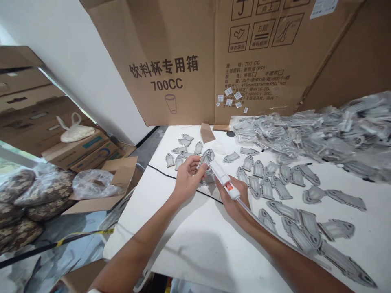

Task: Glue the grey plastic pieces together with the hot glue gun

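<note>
My left hand (188,177) is closed, pinching a small grey plastic part (208,156) between thumb and fingers above the white table. In my right hand (233,195) is a white glue gun (221,173) with an orange-red patch near its rear. Its front end meets the grey part; the exact tip is too small to make out. A long translucent glue stick (259,221) trails from the gun's back along my right forearm. Similar grey parts (183,149) lie just past my left hand, and several more (258,167) spread to the right of my right hand.
Bagged grey parts (275,132) heap up at the back right. A large cardboard box (183,32) stands behind the white table (180,240). A black cord (163,173) crosses the tabletop under my hands. Boxes (88,152) and filled bags (39,191) occupy the left.
</note>
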A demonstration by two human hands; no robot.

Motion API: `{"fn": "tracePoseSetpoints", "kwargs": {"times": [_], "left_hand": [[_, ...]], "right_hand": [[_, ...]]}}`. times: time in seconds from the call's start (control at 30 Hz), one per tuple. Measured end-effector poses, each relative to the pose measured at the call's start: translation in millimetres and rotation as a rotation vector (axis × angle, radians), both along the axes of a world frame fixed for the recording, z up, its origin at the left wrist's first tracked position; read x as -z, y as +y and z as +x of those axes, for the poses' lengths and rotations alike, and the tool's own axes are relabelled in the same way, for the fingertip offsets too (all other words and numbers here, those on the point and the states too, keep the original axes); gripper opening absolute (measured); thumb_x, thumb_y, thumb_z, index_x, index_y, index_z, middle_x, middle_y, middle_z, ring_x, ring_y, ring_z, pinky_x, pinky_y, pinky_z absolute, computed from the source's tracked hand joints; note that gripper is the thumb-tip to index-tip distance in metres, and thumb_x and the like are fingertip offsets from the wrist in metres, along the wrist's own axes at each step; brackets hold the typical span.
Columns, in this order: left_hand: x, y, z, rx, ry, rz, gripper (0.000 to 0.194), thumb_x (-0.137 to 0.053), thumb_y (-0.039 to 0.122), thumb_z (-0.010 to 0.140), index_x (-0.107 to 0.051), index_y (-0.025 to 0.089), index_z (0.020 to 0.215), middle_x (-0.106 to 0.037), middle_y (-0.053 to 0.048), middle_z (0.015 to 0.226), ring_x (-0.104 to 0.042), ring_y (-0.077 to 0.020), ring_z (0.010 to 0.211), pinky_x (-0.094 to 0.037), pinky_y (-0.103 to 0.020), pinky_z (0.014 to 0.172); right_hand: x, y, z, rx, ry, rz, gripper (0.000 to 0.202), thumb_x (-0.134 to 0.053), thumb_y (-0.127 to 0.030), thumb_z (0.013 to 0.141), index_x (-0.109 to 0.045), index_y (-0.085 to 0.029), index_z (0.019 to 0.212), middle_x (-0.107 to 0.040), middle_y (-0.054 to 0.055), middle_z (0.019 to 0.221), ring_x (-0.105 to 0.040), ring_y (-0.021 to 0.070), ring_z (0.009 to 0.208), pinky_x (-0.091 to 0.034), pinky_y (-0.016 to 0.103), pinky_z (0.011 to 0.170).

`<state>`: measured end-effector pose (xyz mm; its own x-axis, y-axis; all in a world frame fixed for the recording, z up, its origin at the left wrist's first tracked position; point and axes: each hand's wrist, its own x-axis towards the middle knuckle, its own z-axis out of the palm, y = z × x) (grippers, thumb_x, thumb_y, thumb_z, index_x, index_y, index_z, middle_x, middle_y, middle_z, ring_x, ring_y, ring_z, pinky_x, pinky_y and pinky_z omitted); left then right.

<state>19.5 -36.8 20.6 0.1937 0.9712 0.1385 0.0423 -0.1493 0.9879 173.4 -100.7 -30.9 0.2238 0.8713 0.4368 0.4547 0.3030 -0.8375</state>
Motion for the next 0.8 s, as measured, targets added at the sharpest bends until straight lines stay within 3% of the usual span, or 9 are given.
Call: {"fn": "tracePoseSetpoints", "kwargs": {"times": [0.8], "left_hand": [[2.3, 0.5, 0.8, -0.008, -0.008, -0.007, 0.037, -0.078, 0.051, 0.086, -0.064, 0.02, 0.1, -0.07, -0.003, 0.087, -0.063, -0.0124, 0.062, -0.053, -0.026, 0.059]], "right_hand": [[-0.5, -0.9, 0.0, 0.012, 0.0, -0.011, 0.041, -0.056, -0.031, 0.1, -0.034, -0.024, 0.065, -0.04, -0.005, 0.06, -0.035, 0.0118, 0.053, -0.028, 0.029, 0.054]]}}
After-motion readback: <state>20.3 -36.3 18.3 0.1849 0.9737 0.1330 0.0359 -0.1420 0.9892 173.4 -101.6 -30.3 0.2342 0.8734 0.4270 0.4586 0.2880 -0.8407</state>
